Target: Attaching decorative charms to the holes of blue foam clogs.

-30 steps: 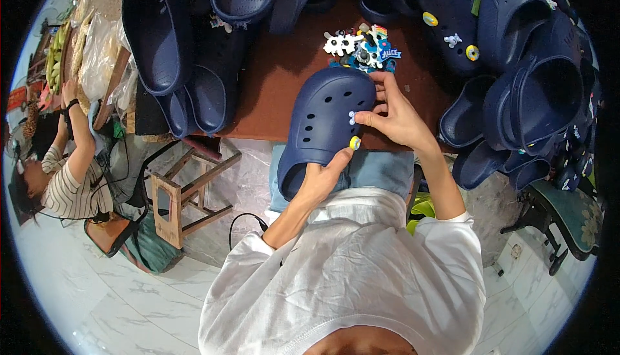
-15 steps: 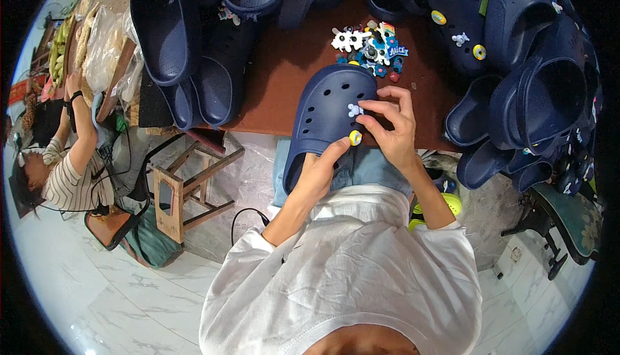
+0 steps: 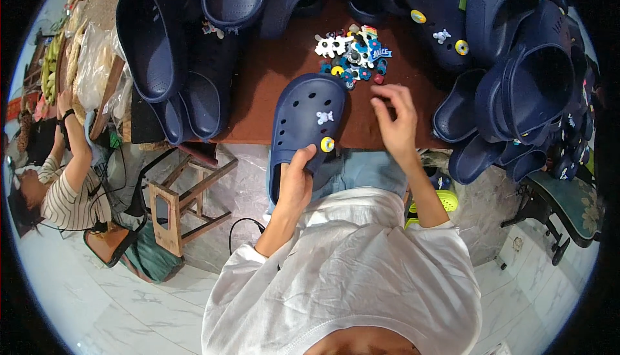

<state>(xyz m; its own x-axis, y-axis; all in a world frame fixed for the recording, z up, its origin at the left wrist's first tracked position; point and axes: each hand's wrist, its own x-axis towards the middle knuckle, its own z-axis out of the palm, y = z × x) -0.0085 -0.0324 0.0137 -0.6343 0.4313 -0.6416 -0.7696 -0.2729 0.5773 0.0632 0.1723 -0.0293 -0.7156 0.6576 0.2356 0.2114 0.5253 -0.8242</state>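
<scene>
Navy clog (image 3: pixel 300 122) held at its opening by left hand (image 3: pixel 294 184)

Head view: the clog is at the frame's middle, toe to the top and slightly right, long axis nearly vertical. It seems light, foamy, somewhat flexible; the opening's rim should give good hold. Left thumb presses outside, other fingers are mostly hidden. The right hand (image 3: pixel 397 122), near the charms (image 3: pixel 355 54) on the counter (image 3: pixel 284 61), has fingers loosely parted, nothing seen between them.

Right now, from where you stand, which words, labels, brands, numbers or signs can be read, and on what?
Small blue plastic charm, in the multicoloured charm pile: one white word, readable, but I won't copy it.
Navy-blue foam clog in the left hand: no text visible.
Any other lettering: too small or blurred to read.
</scene>
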